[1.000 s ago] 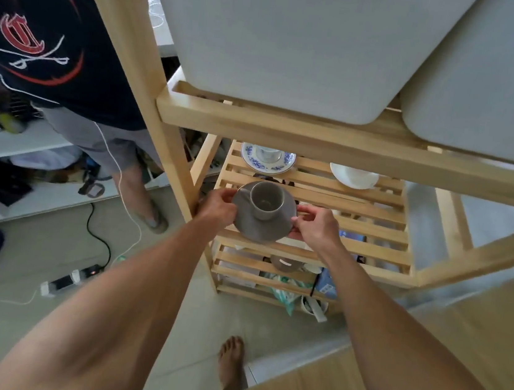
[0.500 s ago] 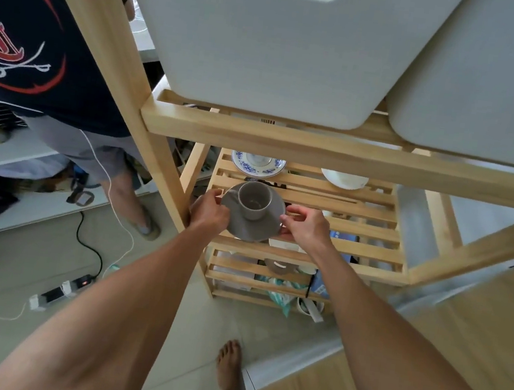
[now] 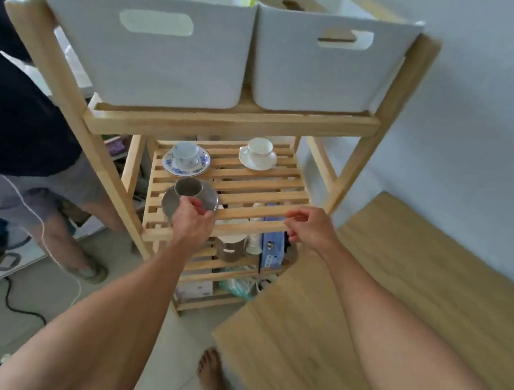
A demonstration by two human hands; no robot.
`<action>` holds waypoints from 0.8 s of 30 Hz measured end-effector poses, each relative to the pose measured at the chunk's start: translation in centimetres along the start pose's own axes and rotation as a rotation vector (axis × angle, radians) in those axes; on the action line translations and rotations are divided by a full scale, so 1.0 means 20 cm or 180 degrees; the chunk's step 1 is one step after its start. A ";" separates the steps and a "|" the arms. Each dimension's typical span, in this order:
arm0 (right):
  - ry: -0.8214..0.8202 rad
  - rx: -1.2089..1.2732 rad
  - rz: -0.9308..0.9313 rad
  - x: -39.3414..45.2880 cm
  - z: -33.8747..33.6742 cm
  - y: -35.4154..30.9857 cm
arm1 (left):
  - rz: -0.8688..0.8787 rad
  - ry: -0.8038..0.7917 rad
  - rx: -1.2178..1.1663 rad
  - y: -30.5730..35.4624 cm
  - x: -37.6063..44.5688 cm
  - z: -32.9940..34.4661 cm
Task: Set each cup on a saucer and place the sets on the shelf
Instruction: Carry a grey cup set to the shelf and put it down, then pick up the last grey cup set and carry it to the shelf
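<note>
right grip [image 3: 305, 225] letting go, now empty | left grip [image 3: 193, 216] alone pinching grey saucer [image 3: 169, 203] under grey cup [image 3: 188, 188] | set landing on shelf [image 3: 249, 190], third set nearly placed

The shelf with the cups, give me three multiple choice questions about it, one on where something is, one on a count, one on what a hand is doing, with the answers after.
1. Where on the slatted shelf is the grey cup and its grey saucer?
A. front left
B. back right
C. on top of the white bins

2. How many cup-and-saucer sets are on that shelf?
A. one
B. three
C. five

3. What is the right hand doing?
A. gripping the grey saucer
B. lifting the white cup
C. holding nothing, near the shelf's front edge

Answers:
1 A: the grey set is at the front left, in front of the blue patterned cup, with the left hand at its rim.
2 B: the grey set, the blue patterned set and the white cup on its saucer.
3 C: its fingers are curled with nothing between them.
</note>
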State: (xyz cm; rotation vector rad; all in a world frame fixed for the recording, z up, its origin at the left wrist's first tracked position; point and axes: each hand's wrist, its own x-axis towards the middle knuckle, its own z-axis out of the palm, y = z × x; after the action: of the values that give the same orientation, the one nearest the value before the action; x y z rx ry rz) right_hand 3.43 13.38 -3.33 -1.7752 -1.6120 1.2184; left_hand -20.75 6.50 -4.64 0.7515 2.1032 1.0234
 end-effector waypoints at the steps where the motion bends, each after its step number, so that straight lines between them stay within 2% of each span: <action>1: 0.0098 0.0033 0.0022 -0.07 -0.09 0.04 | 0.0060 -0.0120 -0.0010 0.04 -0.06 0.05; 6: 0.0465 0.0163 0.0274 -0.44 -0.62 0.28 | 0.0610 -0.0715 0.0176 0.25 -0.44 0.37; 13: 0.1270 0.0294 0.1004 -1.10 -1.20 0.83 | 0.1039 -0.2001 0.0382 0.35 -1.04 0.89; 18: 0.1747 0.0517 0.1508 -1.57 -1.34 1.19 | 0.1203 -0.2837 0.0672 0.27 -1.46 1.12; 24: 0.2194 0.0913 0.1914 -1.99 -1.30 1.45 | 0.1190 -0.3659 0.1210 0.12 -1.77 1.24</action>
State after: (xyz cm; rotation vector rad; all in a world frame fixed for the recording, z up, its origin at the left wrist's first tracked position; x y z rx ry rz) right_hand 43.96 -24.83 -1.15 -2.2112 -0.5094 0.8375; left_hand 20.24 -7.10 -3.01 1.5016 1.1410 0.1794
